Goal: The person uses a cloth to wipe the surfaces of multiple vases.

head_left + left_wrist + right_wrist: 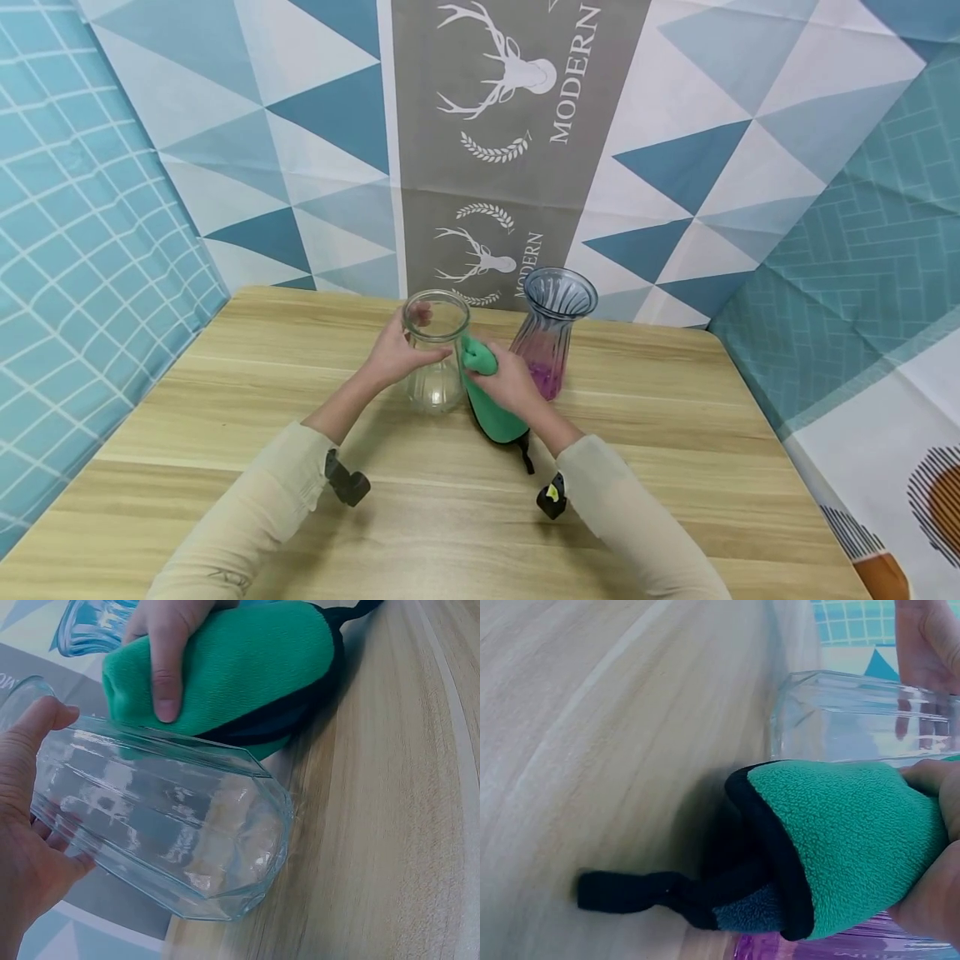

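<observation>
Near the back of the table stands a clear glass vase (pixel 435 385) with a round rim and ribbed sides. My left hand (pixel 395 354) grips it below the rim, thumb in front and fingers behind. A green cloth (pixel 498 421) with black edging and a black loop hangs bunched from my right hand (pixel 516 385). In the left wrist view the cloth (pixel 247 664) lies along the side of the vase (pixel 165 806), my right thumb (pixel 166 682) on top of it. The palm side of my right hand is partly hidden in the right wrist view.
Just right of my right hand stands a second glass vase (pixel 557 321), blue at its flared top and purple at its base. Behind the wooden table (pixel 442 517) hangs a patterned backdrop (pixel 517 192). Tile-print sheets (pixel 82 217) cover the sides.
</observation>
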A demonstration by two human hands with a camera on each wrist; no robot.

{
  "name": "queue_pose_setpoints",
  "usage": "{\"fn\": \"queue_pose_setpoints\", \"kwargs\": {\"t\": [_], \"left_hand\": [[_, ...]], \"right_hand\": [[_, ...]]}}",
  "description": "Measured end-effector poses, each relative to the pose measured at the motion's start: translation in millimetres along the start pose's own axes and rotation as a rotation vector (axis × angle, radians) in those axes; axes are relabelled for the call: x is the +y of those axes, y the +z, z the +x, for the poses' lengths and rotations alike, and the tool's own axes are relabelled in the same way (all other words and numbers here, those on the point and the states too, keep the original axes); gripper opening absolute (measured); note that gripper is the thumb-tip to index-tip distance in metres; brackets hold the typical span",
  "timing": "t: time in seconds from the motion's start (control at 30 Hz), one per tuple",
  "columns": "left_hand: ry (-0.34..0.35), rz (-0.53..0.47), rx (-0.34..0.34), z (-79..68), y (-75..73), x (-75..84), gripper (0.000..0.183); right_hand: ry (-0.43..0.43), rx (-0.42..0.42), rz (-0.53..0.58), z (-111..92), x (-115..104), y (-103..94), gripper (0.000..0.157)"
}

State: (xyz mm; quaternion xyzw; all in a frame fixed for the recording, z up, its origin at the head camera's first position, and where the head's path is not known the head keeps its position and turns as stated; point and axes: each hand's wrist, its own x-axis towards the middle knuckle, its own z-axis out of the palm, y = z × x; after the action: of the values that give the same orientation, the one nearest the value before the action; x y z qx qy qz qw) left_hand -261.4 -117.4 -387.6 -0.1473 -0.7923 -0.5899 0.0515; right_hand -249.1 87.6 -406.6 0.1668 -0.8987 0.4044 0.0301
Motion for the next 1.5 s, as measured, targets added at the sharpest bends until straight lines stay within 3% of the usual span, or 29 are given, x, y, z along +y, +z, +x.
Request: {"fn": "queue_pose_setpoints", "kwargs": {"t": [0.27,0.67,0.87,1.3,1.5], "left_hand": [[0.009,0.018,-0.012,-1.3,-0.7,2.2,0.081],[0.009,-0.004,-0.048,-1.7,-2.2,3.0,0.082],[0.01,-0.037,-0.074,-1.8,-3.6,2.6,0.08],[-0.003,-0.035,-0.086,-1.5,-4.6,4.7,0.085],[-0.017,-0.019,-0.058,-1.6,-2.5,3.1,0.09]], "right_hand": [[0.012,-0.044,-0.039,-2,4,0.7,0.049],[0.004,0.035,0.056,4,-8,-11.5,0.046],[-0.021,0.044,0.032,5,-15,-13.9,0.051],[-0.035,0.014,0.012,6,-13,-10.5,0.051],[0.008,-0.033,-0.012,3,-8,-6.7,0.051]]}}
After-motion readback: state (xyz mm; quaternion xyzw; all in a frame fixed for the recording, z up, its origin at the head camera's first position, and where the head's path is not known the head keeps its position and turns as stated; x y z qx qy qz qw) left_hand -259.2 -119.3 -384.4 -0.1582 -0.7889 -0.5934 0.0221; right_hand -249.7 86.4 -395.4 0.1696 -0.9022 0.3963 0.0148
